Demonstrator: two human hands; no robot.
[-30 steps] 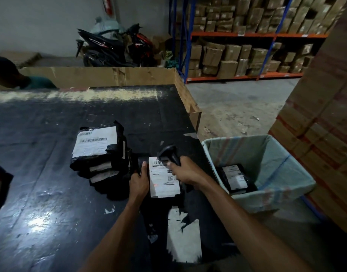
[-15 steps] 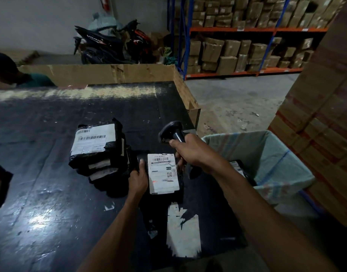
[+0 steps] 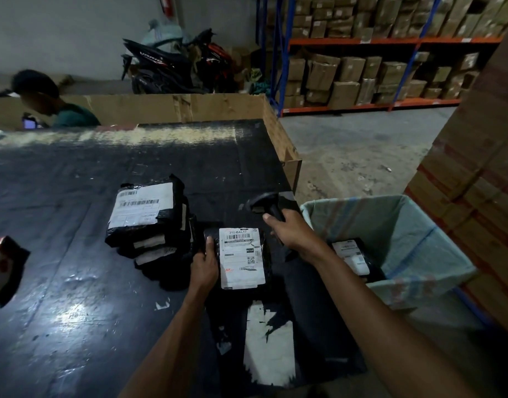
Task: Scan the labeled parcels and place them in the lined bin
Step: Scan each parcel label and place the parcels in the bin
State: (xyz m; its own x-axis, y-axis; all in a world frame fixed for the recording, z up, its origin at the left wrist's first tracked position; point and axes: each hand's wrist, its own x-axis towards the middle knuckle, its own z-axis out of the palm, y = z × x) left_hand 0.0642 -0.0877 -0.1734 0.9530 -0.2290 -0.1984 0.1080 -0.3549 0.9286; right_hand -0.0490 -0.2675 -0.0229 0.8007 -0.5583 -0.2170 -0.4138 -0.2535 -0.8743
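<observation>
A black parcel with a white label lies label-up on the black table near its right edge. My left hand grips its left side, thumb on top. My right hand is closed around the handle of a black barcode scanner, raised just right of and above the parcel, its head pointing left. A stack of black labeled parcels sits to the left. The lined bin stands off the table's right edge with one labeled parcel inside.
A red and black package pokes in at the left edge. A person sits beyond the table's cardboard wall. Stacked cartons rise on the right, shelving with boxes and a motorbike stand behind.
My right hand lifted the scanner off the parcel's label and drew it up and to the right. My left hand shifted its grip on the parcel's left side. The person behind the table came into view.
</observation>
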